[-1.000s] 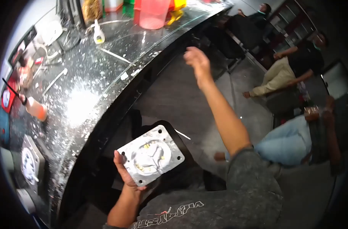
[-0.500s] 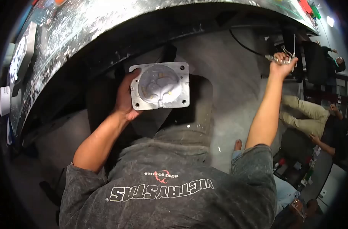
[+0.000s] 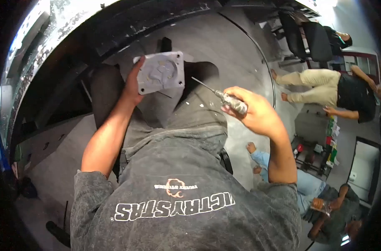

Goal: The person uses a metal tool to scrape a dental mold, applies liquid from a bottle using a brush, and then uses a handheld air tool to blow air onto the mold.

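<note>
My left hand (image 3: 133, 85) grips the left edge of a squarish metal mold plate (image 3: 176, 79), its face with a round recess turned up toward me. Bolt holes show at the plate's corners, and small yellowish spots lie in the recess. In my right hand (image 3: 255, 111) is an air blow gun (image 3: 234, 103), fingers closed round its body. Its thin nozzle points up and left toward the plate, the tip a short way off the plate's right edge. My palm hides part of the gun.
A worktable (image 3: 127, 31) with a worn edge curves along the top left. A black hose (image 3: 263, 58) runs down at the right. One person in tan trousers (image 3: 309, 83) is on the right; another person (image 3: 337, 209) sits at lower right. Dark chairs (image 3: 318, 42) stand at upper right.
My right hand has come in from the far upper right, bringing the blow gun near the plate. The plate has moved slightly left and up in view, and my head view has turned.
</note>
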